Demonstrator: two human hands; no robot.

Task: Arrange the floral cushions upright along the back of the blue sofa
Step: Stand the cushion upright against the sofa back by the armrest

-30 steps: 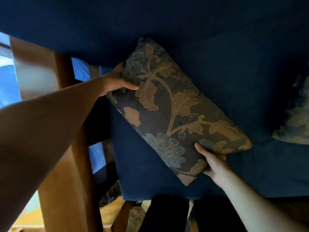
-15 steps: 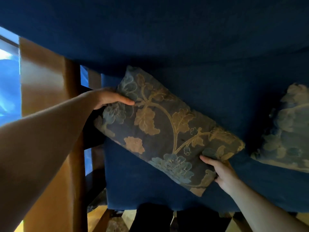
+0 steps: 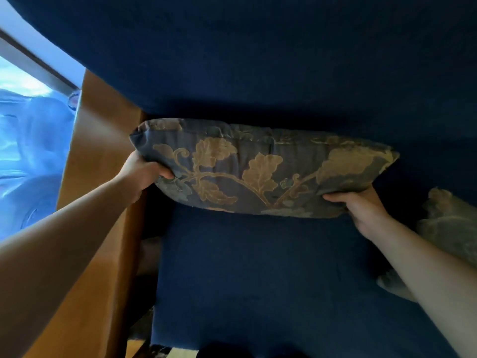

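Deep blue fabric sofa (image 3: 258,275), backrest rising behind a bare seat. Against that backrest, a long grey-blue cushion with gold leaf-and-vine embroidery (image 3: 258,174) — level, on its long edge, by the wooden armrest (image 3: 103,140), probably to stand upright. Second floral cushion (image 3: 449,223) slumped at right. Left hand (image 3: 144,174) clamped on one end, right hand (image 3: 361,205) on the other — steadying both corners.
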